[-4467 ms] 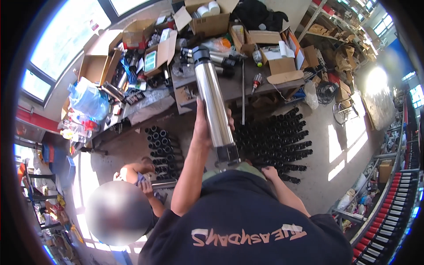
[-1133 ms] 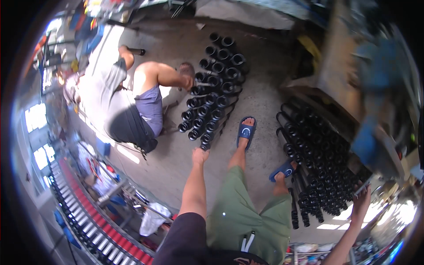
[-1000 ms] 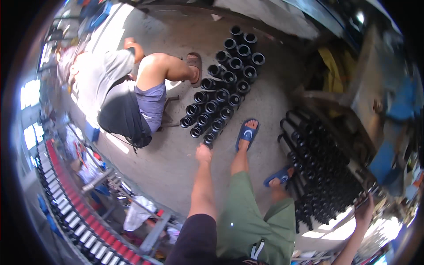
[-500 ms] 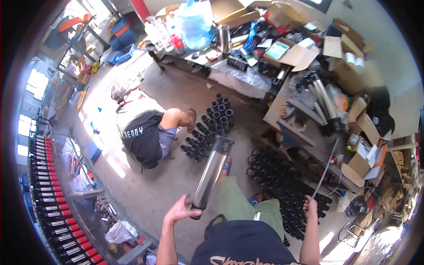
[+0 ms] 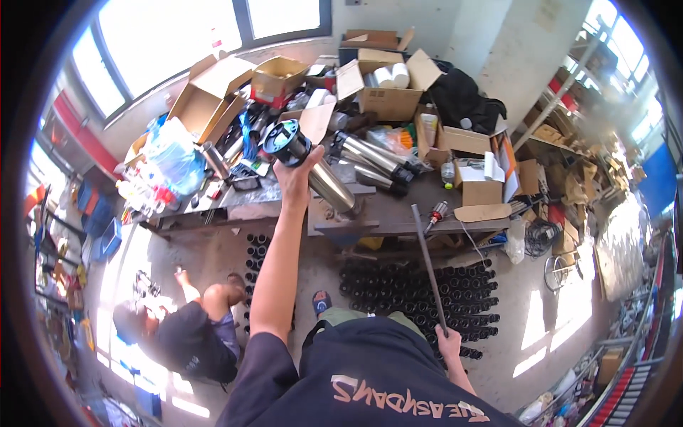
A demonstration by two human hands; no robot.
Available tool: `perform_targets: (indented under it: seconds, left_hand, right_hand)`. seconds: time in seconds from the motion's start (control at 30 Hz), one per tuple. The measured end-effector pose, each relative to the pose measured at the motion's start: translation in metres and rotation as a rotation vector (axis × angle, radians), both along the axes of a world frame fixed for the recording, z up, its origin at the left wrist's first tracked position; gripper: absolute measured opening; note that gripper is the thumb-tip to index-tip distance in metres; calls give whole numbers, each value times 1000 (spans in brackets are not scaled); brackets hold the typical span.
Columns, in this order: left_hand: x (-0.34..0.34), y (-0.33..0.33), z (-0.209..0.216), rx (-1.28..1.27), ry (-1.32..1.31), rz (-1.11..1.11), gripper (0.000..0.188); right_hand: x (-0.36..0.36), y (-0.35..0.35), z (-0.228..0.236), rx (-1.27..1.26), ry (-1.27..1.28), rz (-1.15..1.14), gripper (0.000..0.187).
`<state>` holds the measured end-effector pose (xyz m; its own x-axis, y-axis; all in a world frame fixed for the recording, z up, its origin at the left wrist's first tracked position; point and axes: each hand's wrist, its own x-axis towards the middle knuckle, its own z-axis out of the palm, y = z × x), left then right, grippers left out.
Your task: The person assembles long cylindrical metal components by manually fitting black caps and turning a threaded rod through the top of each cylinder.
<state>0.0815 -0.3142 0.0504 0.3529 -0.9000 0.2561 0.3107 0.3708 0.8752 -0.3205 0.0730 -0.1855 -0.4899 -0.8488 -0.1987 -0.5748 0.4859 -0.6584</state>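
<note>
My left hand (image 5: 299, 173) is closed around the black-ended top of a silver metal cylinder (image 5: 330, 188), held out tilted over the front edge of the workbench (image 5: 398, 208). The open black end, with something pale and bluish inside, faces up and to the left. The cylinder's far end comes close to a low wooden board on the bench; I cannot tell whether it touches. Low on the right, my right hand (image 5: 449, 343) grips the lower end of a long thin metal rod (image 5: 428, 267), whose tip leans up toward the bench edge.
More silver cylinders (image 5: 377, 156) lie on the bench among open cardboard boxes (image 5: 388, 103) and plastic bags (image 5: 174, 160). Rows of black cylindrical parts (image 5: 420, 292) stand on the floor under the bench front. A co-worker (image 5: 188, 338) sits low at the left.
My view has swung right to face the bench. My left hand has carried the cylinder up from above the floor to the bench edge. The rod stays in my right hand.
</note>
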Motion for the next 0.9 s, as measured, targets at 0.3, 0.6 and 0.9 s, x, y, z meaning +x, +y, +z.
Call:
perform_targets:
  seconds: [0.3, 0.6, 0.9]
  left_hand:
    - [-6, -100, -24, 280, -79, -322, 35]
    - [-18, -49, -47, -87, -421, -596, 54]
    - [-48, -34, -26, -27, -504, -341, 53]
  right_hand:
    - [76, -8, 42, -164, -17, 10, 41]
    - [78, -42, 107, -174, -74, 83, 31]
    - [16, -134, 228, -343, 195, 219, 28]
